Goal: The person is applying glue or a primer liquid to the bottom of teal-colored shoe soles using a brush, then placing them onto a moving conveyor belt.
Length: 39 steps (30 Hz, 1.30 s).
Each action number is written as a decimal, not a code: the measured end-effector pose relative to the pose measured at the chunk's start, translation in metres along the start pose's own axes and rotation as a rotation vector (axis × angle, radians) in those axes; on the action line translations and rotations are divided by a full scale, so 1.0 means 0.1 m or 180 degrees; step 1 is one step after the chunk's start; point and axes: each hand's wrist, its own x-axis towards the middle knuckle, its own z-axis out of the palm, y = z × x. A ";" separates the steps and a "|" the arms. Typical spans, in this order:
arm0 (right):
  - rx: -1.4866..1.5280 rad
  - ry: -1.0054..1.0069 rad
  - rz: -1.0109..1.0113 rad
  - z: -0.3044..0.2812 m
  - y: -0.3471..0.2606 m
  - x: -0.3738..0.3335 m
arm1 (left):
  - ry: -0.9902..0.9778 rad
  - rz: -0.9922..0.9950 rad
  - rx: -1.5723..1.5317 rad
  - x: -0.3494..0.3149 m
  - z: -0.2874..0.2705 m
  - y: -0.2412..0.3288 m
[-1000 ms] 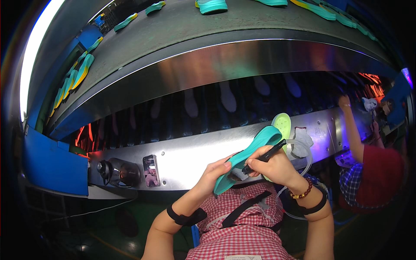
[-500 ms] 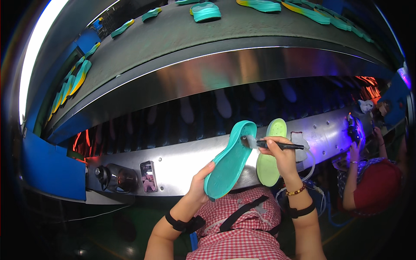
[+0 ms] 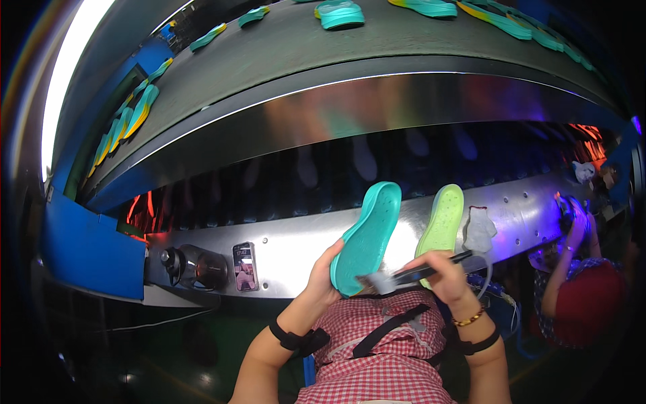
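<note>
My left hand (image 3: 324,275) grips a teal shoe sole (image 3: 369,232) by its near left edge, its hollow upper face turned up toward me. In my right hand (image 3: 441,275) is a brush (image 3: 410,275) with a black handle. Its pale, dark-tipped bristles are at the near end of the teal sole; whether they press on it I cannot tell. A light green sole (image 3: 442,219) lies on the metal ledge just beyond my right hand, its near end partly covered by that hand.
Several teal and yellow soles (image 3: 340,15) sit on the dark conveyor belt (image 3: 269,71). A phone (image 3: 245,266) and a dark bottle (image 3: 202,268) occupy the left of the metal ledge (image 3: 296,236). A pale glove (image 3: 480,230) with a hose beside it lies right. A co-worker (image 3: 589,296) works farther right.
The brush in my right hand has moved from the far end of the teal sole down to its near end. My left hand keeps its grip. The whole view has shifted slightly.
</note>
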 end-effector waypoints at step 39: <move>-0.5796 0.1252 -0.1258 0.19 0.24 -0.14 | 0.0687 0.1482 0.0910 0.21 0.09 -0.26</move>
